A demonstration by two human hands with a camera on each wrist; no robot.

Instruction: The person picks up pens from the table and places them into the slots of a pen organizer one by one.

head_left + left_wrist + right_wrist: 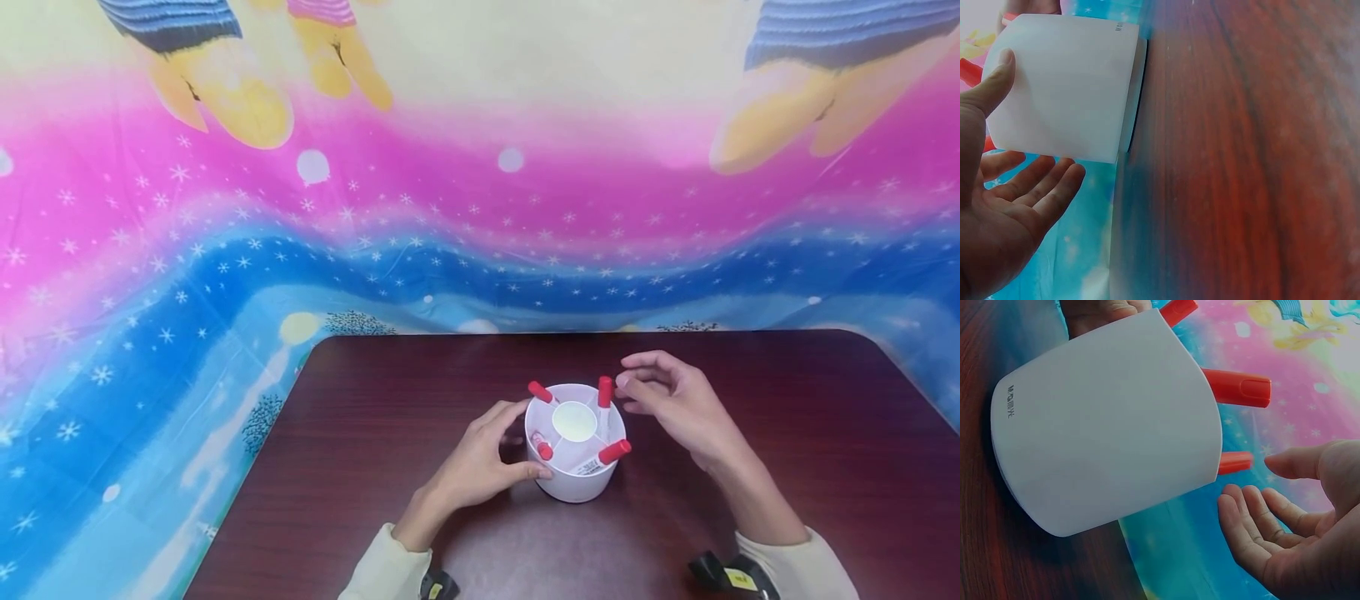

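A white round pen holder [573,487] with a central cup [574,422] and dividers stands on the table. Several red-capped markers lean in its compartments: one upright at the back right [604,392], one tilted at the front right [615,452], the others on the left side. My left hand [480,458] holds the holder's left side, thumb at the front rim and fingers curved round behind. In the left wrist view the thumb lies against the white wall [1066,87]. Beside the back right marker, my right hand [678,404] has its thumb and fingers bent loosely, apart from the cap [1235,462].
The dark red-brown wooden table [375,400] has rounded far corners. Behind it hangs a colourful curtain [450,217] with snowflakes and cartoon figures. Black straps [735,575] circle both wrists over pale sleeves [795,562].
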